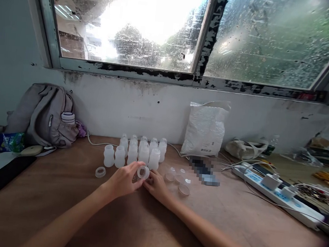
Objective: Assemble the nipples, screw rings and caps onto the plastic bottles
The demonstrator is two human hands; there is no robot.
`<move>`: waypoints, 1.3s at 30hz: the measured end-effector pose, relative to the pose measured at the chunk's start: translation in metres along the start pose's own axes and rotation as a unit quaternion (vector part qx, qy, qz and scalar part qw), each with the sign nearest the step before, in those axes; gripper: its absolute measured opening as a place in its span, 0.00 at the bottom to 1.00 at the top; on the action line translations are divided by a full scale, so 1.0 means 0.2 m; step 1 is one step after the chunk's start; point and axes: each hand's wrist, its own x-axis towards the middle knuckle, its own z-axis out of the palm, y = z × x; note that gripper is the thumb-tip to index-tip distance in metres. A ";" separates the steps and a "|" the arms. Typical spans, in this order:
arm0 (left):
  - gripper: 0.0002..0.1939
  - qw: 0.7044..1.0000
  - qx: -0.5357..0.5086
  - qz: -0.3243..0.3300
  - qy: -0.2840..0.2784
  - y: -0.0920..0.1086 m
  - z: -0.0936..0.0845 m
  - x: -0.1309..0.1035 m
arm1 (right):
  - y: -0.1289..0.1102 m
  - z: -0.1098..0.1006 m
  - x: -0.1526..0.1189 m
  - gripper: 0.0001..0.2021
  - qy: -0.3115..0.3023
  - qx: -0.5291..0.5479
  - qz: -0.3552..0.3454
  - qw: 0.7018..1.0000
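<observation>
My left hand (125, 181) pinches a translucent bottle ring (143, 172) between thumb and fingers, with its round opening turned towards me. Right beside it, my right hand (157, 185) has its fingers curled together low over the table; whatever they hold is hidden. Behind both hands stand several whitish baby bottles in rows, such as an uncapped bottle (109, 156) at the front left and a topped bottle (154, 159) at the front right. Another bottle ring (100, 172) lies to the left. Several clear round caps, among them a cap (184, 190), lie to the right.
A white plastic bag (206, 129) stands against the wall. Right of it are a power strip (279, 195) with plugged-in chargers, loose cables and a blurred-out dark item (205, 171). A grey backpack (42, 116) and a black flat item (4, 175) occupy the left side.
</observation>
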 end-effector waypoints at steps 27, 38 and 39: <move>0.15 0.996 0.028 -0.083 -0.002 -0.02 0.35 -0.06 | 0.03 -0.16 -0.19 0.13 0.022 0.130 -0.009 0.991; 0.16 0.999 -0.007 -0.012 -0.031 0.00 0.34 -0.07 | 0.01 -0.12 -0.17 0.03 0.013 0.228 0.040 0.973; 0.18 0.999 -0.019 -0.004 -0.030 0.00 0.33 -0.07 | 0.01 -0.12 -0.17 0.04 0.017 0.252 0.060 0.966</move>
